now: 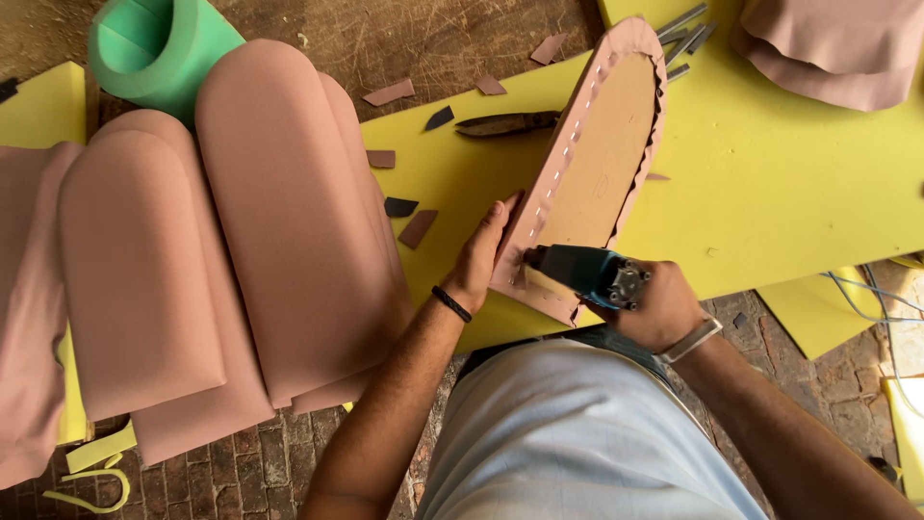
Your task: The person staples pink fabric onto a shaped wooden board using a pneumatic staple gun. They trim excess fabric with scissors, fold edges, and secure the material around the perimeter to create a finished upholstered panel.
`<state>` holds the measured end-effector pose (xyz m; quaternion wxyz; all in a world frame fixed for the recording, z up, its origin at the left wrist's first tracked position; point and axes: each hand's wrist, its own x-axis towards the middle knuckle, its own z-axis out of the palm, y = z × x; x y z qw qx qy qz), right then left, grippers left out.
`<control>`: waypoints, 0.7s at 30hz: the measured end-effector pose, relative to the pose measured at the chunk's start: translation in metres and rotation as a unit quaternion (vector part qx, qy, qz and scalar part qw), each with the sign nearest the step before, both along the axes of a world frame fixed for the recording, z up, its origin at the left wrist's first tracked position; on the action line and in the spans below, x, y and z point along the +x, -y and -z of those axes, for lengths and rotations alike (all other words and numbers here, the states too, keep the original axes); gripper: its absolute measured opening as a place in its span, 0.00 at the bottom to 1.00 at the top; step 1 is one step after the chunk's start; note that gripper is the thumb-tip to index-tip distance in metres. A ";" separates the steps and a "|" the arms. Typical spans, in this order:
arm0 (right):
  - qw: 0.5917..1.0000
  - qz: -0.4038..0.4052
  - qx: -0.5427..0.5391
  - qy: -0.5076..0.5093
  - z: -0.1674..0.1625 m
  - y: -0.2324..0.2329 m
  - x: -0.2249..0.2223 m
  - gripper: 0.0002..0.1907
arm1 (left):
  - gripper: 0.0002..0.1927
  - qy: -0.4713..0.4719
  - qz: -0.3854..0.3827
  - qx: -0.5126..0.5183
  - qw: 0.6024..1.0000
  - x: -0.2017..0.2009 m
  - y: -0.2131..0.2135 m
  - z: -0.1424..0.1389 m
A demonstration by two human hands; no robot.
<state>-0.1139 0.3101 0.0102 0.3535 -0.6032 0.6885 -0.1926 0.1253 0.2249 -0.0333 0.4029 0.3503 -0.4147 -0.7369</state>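
Note:
An arched wooden panel [602, 154] wrapped in dusty-pink fabric stands tilted on a yellow foam sheet [770, 183], its bare back facing me. A row of staples runs along its left edge. My left hand [479, 258] presses the fabric against the panel's lower left edge. My right hand [654, 306] grips a teal staple gun [582, 272], whose nose touches the panel's lower left corner.
Several finished pink upholstered arched cushions [289, 221] lie at the left, beside a green foam roll [154, 48]. Scissors or pliers [505, 123] and fabric scraps [390, 92] lie on the foam. Staple strips [681, 34] sit at the top, more pink fabric [833, 43] at the top right.

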 end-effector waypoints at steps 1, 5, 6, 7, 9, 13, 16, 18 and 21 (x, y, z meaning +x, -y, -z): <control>0.998 0.021 0.047 -0.029 0.004 0.004 -0.008 0.18 | 0.40 0.007 -0.002 0.015 1.000 0.002 0.001 -0.001; 0.998 0.048 -0.040 -0.004 0.023 0.034 -0.067 0.24 | 0.36 0.002 -0.021 0.098 0.995 0.005 0.008 -0.007; 0.995 0.065 0.016 -0.070 0.030 0.045 -0.088 0.25 | 0.35 -0.007 -0.030 0.121 0.992 0.004 0.011 -0.010; 0.985 0.083 0.073 -0.136 0.039 0.055 -0.108 0.26 | 0.32 0.046 -0.037 0.093 0.994 0.003 0.014 -0.013; 0.977 0.082 0.087 -0.177 0.060 0.076 -0.145 0.32 | 0.33 0.148 -0.054 0.033 0.987 -0.003 0.022 -0.024; 0.958 0.069 0.114 -0.256 0.089 0.109 -0.198 0.53 | 0.35 0.159 -0.105 0.007 0.982 -0.012 0.025 -0.068; 0.961 0.002 -0.110 -0.253 0.086 0.113 -0.203 0.41 | 0.30 0.331 -0.150 -0.138 0.921 -0.028 0.000 -0.109; 0.989 0.071 0.076 0.105 0.078 0.114 -0.182 0.43 | 0.27 0.456 -0.200 -0.270 0.824 -0.060 -0.019 -0.120; 0.842 0.013 0.218 0.494 0.068 0.124 -0.127 0.45 | 0.23 0.587 -0.217 -0.378 0.682 -0.120 -0.039 -0.110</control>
